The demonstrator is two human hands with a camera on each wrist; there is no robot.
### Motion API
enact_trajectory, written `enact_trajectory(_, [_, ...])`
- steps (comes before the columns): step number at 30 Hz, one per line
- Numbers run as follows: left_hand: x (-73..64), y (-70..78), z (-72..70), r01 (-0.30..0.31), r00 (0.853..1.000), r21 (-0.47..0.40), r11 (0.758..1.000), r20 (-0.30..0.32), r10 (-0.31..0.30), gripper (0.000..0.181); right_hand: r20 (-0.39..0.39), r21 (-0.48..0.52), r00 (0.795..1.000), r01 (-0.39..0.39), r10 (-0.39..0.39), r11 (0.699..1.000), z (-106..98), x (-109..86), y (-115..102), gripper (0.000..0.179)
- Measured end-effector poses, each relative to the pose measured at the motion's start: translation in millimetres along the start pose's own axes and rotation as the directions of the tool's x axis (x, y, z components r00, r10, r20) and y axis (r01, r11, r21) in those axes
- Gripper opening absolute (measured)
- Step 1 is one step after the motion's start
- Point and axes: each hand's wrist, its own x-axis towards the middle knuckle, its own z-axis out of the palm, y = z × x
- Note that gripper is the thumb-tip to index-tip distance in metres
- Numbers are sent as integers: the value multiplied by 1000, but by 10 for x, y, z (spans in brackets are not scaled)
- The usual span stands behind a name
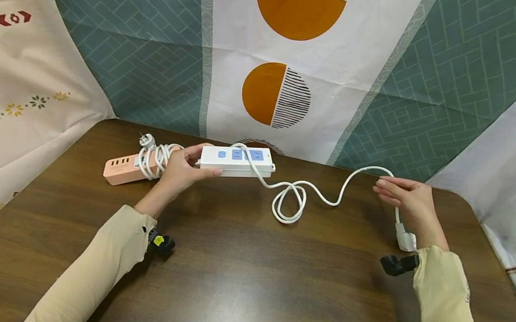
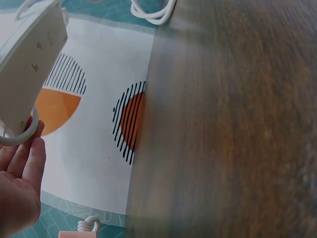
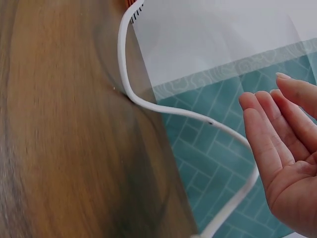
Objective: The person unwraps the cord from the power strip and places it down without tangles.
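Observation:
My left hand (image 1: 178, 170) grips the left end of a white power strip (image 1: 221, 165) with blue sockets, thumb along the front. In the left wrist view, the strip's underside (image 2: 29, 64) tilts above the fingers (image 2: 33, 166). Its white cord (image 1: 254, 168) crosses over the strip, makes a loop to the right and runs behind my right hand (image 1: 408, 202). The white plug (image 1: 404, 240) hangs below that hand, near the wrist. In the right wrist view, the fingers (image 3: 262, 144) are nearly straight, with the cord passing behind them and nothing pinched.
A peach power strip (image 1: 123, 172) with its white cord (image 1: 145, 164) wound round it lies left of my left hand. Patterned cloth (image 1: 153, 50) hangs behind the brown wooden table (image 1: 241, 285). Each wrist wears a small black camera.

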Motion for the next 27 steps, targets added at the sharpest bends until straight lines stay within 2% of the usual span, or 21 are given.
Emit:
enact_trajectory(2, [-3, 2, 2, 3, 1000, 7, 1000, 2, -3, 56, 10, 5, 1000, 3, -3, 1000, 33, 15, 2, 13])
enact_trajectory(4, [-6, 1, 6, 3, 1000, 10, 1000, 2, -3, 56, -2, -49, 1000, 1, -1, 999, 60, 39, 15, 10])
enact_trajectory(8, [-15, 5, 10, 2, 1000, 11, 1000, -2, -2, 55, 13, -89, 1000, 6, -4, 996, 116, 102, 51, 13])
enact_trajectory(11, [-14, 3, 10, -3, 1000, 9, 1000, -3, 3, 54, 62, -17, 998, 9, -8, 1000, 45, 249, 198, 20])
enact_trajectory(13, [-14, 3, 8, -3, 1000, 9, 1000, -2, 3, 55, 65, -32, 998, 13, -11, 999, 72, 284, 229, 24])
enact_trajectory(15, [-13, 0, 5, 0, 1000, 8, 1000, 4, 0, 56, 59, -19, 998, 9, -8, 1000, 137, 296, 230, 23])
enact_trajectory(18, [-12, -3, -1, 5, 1000, 1, 1000, 11, -5, 57, 24, -69, 1000, -6, 8, 998, 358, 212, 105, 15])
enact_trajectory(20, [-10, -7, -4, 2, 1000, -1, 1000, 18, -2, 58, 26, -27, 999, -28, 29, 999, 441, 206, 80, 9])
enact_trajectory(24, [-9, -18, -3, -8, 1000, 4, 1000, 30, 8, 59, 38, -21, 998, -56, 56, 998, 561, 224, 77, 11])
enact_trajectory(27, [-11, -21, 2, -12, 999, -3, 1000, 37, 12, 60, 44, -64, 997, -56, 59, 996, 628, 257, 106, 17])
